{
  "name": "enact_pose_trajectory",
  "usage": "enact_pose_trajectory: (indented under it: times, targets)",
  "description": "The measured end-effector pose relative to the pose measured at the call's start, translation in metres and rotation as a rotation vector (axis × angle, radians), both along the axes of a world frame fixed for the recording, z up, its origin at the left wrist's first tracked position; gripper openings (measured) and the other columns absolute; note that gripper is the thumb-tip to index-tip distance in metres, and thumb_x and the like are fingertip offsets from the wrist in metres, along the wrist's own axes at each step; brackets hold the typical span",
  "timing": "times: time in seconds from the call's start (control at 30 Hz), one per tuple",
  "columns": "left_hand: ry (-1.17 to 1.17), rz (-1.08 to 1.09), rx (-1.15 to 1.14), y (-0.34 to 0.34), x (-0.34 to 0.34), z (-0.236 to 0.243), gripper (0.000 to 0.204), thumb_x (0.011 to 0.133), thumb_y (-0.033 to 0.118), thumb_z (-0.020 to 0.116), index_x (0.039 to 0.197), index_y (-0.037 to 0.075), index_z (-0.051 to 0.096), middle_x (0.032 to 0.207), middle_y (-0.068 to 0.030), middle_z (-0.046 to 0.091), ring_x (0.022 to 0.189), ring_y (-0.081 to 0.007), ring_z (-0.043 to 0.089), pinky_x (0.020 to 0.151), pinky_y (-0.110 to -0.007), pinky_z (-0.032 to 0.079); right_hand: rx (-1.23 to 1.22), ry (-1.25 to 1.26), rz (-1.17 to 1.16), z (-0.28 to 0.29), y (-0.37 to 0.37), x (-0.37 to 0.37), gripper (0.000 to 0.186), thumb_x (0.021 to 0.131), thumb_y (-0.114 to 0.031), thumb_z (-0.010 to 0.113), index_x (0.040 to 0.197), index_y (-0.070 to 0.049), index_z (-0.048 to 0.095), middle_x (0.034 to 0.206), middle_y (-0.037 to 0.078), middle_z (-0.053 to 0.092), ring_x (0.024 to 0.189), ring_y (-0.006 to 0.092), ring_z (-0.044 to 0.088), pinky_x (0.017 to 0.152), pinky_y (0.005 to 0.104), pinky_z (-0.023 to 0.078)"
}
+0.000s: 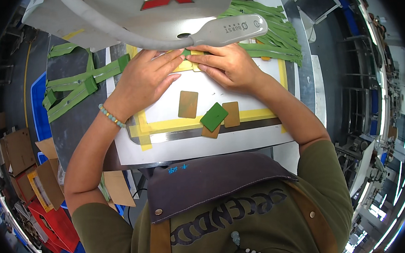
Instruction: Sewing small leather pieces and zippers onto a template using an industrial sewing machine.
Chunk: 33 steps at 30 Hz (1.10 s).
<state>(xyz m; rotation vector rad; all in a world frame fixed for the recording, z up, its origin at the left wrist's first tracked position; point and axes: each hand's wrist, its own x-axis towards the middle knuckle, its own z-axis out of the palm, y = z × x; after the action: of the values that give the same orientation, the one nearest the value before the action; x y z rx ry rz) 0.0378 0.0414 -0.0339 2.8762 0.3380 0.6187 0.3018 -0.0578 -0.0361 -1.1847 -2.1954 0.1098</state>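
Observation:
My left hand (153,73) and my right hand (226,66) meet at the far part of the white work surface (159,108), fingers stretched out and fingertips on a small green piece (186,53) among yellow plates (184,66). Their tips are partly under the grey cable and handle (226,31) of the machine. Nearer me lie a tan card (188,104), another (231,114), and a green card (214,116) overlapping a further tan one (211,133). Green zipper strips with green tabs (82,88) lie at the left, and a pile of green strips (275,32) at the back right.
The machine housing (124,9) overhangs the back of the table. Yellow tape (165,124) borders the work surface. Blue bins (39,109), cardboard boxes (19,153) and a red crate (54,221) stand to the left. A screen (313,1) sits at the upper right.

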Motion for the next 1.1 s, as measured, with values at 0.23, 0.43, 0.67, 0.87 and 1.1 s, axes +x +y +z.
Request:
enact_pose_trajectory:
  times: [0.23,0.43,0.67,0.87,1.1]
  targets:
    - [-0.013,0.012,0.06,-0.005,0.001,0.003,0.038,0.095,0.019,0.076,0.131,0.004,0.074,0.144,-0.0044,0.07,0.122,-0.0299,0.066,0.104,-0.044,0.052,0.033,0.009,0.011,0.006,0.004,-0.005,0.024,0.091,-0.009,0.076,0.115,-0.006,0.079,0.12,0.011,0.074,0.107,0.0323,0.07,0.089,0.0437,0.055]
    - [-0.024,0.019,0.11,-0.007,-0.004,-0.003,0.04,0.094,0.01,0.075,0.133,0.002,0.071,0.143,-0.0088,0.069,0.128,-0.0319,0.064,0.107,-0.047,0.05,0.028,-0.07,-0.029,0.0,0.0,-0.004,0.024,0.087,-0.012,0.074,0.111,-0.009,0.077,0.122,0.004,0.071,0.119,0.0285,0.063,0.103,0.0446,0.049]
    - [-0.026,-0.026,0.074,-0.007,-0.005,0.001,0.029,0.095,0.005,0.068,0.123,-0.004,0.07,0.144,-0.0171,0.067,0.132,-0.0361,0.065,0.116,-0.049,0.051,0.037,-0.077,-0.025,0.001,-0.002,-0.003,0.026,0.086,-0.013,0.073,0.111,-0.009,0.077,0.124,0.004,0.071,0.118,0.0278,0.063,0.102,0.0442,0.05]
    - [0.104,-0.07,0.231,-0.012,0.0,0.012,0.023,0.099,0.008,0.063,0.117,-0.004,0.068,0.148,-0.0181,0.065,0.133,-0.0358,0.066,0.117,-0.048,0.051,0.038,-0.081,-0.025,-0.001,-0.002,-0.002,0.026,0.086,-0.014,0.073,0.111,-0.009,0.077,0.126,0.004,0.07,0.119,0.0276,0.063,0.103,0.0445,0.049]
    - [0.124,-0.032,0.148,-0.013,0.002,0.018,0.021,0.097,0.009,0.064,0.115,-0.001,0.068,0.149,-0.0157,0.064,0.133,-0.0364,0.065,0.116,-0.048,0.052,0.011,-0.084,-0.015,0.001,-0.002,-0.003,0.026,0.088,-0.014,0.074,0.113,-0.009,0.077,0.126,0.005,0.071,0.122,0.0282,0.062,0.104,0.0451,0.049]
